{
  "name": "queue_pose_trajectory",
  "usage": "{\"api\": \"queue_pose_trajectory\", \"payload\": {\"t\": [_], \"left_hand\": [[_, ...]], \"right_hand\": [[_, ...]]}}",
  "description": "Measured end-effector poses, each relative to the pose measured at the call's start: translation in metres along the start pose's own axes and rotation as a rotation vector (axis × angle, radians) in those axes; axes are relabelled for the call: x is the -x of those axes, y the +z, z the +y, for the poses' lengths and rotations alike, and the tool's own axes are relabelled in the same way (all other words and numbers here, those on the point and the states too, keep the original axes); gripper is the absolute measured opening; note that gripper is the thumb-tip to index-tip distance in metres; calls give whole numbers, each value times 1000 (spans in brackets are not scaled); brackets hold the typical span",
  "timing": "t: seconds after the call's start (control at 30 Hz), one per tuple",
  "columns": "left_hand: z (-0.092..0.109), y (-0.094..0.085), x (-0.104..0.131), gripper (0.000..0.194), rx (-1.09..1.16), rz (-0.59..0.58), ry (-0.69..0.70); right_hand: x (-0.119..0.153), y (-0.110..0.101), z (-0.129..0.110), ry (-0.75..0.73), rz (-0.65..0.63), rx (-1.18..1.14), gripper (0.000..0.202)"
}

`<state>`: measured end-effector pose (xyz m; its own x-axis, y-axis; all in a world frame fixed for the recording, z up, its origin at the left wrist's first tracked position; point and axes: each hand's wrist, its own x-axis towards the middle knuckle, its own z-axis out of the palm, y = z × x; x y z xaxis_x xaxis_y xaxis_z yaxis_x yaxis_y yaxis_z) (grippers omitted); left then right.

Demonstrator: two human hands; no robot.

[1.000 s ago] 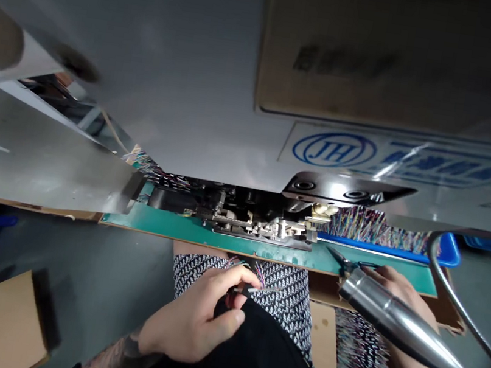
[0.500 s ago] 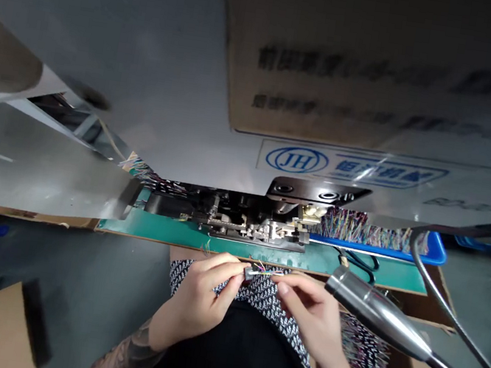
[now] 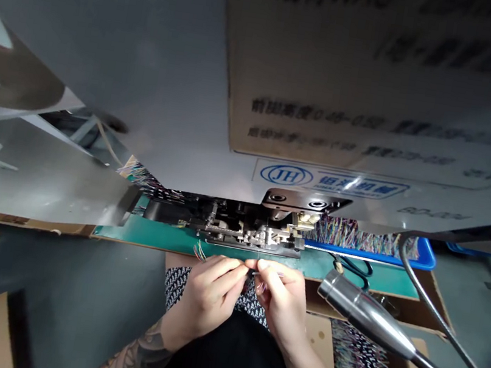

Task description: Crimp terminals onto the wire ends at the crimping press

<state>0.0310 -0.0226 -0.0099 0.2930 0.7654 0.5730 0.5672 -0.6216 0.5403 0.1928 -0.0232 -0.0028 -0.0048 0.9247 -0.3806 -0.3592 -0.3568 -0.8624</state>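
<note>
My left hand (image 3: pixel 211 288) is closed in a pinch on a short dark cable with thin coloured wires fanning from its end; the fingers now cover most of it. A few loose wire ends (image 3: pixel 199 252) stick out behind the knuckles of that hand. My right hand (image 3: pixel 282 303) is closed too, its thumb and fingertips pressed on the wires right against the left fingertips. Both hands are over my lap, just in front of the terminal crimping machine's metal die area (image 3: pixel 260 235). Which wire the right fingers pinch is hidden.
The grey machine body (image 3: pixel 169 105) looms overhead. A green bench edge (image 3: pixel 150 234) runs before me. A blue tray (image 3: pixel 426 254) holds many wires at the right. A metal lamp neck (image 3: pixel 369 313) juts in beside my right hand, above a cardboard box of cables (image 3: pixel 361 367).
My right hand has moved left, from the wire tips to the left fingertips, and its fingers have curled in. The cable and its fanned wires are now mostly covered. The view has shifted slightly.
</note>
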Motion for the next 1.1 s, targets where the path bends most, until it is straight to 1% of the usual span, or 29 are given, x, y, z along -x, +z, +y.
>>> {"api": "queue_pose_trajectory", "payload": {"t": [0.1,0.23,0.33,0.4,0.67,0.9,1.1], "left_hand": [[0,3,-7,18,-22,4,-2],[2,6,-14,17,-20,55,-33],[4,9,-16,15,0,97,-120],[4,10,-15,13,4,111,-153],[-1,12,-13,13,6,99,-155],[-1,11,-13,13,-9,104,-158],[0,9,-15,13,-15,110,-150]], "right_hand": [[-4,4,-1,-34,16,-15,29],[-9,12,-7,-74,58,-56,29],[-14,17,-15,-14,80,-183,31],[-17,20,-19,31,101,-245,32],[-23,23,-24,154,138,-308,34],[-25,24,-24,178,129,-345,39],[-25,27,-27,182,124,-367,35]]}}
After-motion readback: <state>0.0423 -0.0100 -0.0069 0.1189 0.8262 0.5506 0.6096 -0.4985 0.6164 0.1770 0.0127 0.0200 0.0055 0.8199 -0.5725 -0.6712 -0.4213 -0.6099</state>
